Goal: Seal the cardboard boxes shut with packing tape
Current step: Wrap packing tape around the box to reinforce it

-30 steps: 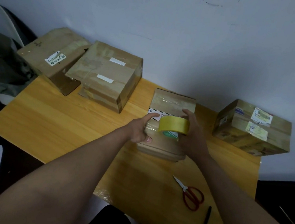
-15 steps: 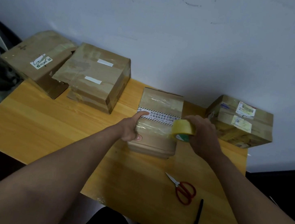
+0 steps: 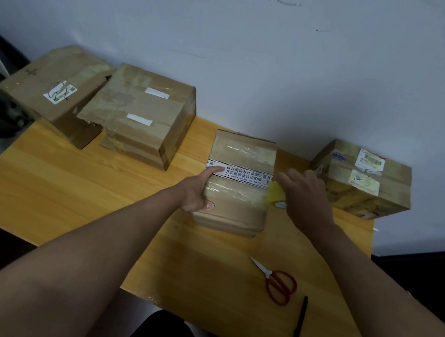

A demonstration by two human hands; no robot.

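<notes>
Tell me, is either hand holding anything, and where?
The right hand grips the yellow tape roll over its top, beside the middle box. The left hand only steadies that box's left edge.

Parcel-packing station, makeshift: wooden table [image 3: 75,193] against scuffed white wall [image 3: 287,63]; four taped, labelled cardboard boxes [image 3: 142,117] along its far edge; scissors [image 3: 279,286] and pen [image 3: 299,322] near its front right corner.

A wooden table [image 3: 75,193] bears four cardboard boxes [image 3: 238,182], scissors [image 3: 276,284], and seemingly a pen [image 3: 299,322].
</notes>
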